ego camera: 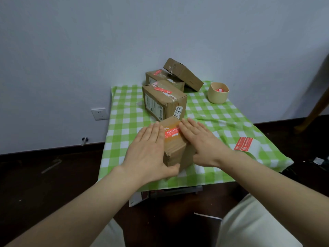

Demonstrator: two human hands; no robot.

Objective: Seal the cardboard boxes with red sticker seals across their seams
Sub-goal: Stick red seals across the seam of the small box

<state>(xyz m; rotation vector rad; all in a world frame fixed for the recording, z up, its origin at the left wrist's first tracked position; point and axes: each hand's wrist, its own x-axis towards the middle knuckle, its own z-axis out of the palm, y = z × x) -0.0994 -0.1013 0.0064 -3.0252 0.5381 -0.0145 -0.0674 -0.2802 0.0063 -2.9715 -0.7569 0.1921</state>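
The left hand (149, 148) and right hand (203, 143), fingers straight, press a red sticker seal (171, 133) onto the nearest cardboard box (176, 154). The middle box (165, 102) and rear box (156, 76) look sealed; the tilted box (185, 73) probably not.

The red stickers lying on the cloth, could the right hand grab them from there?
Probably yes. The red stickers lie on bare cloth just right of the right hand, which rests flat on the small box; nothing stands between them.
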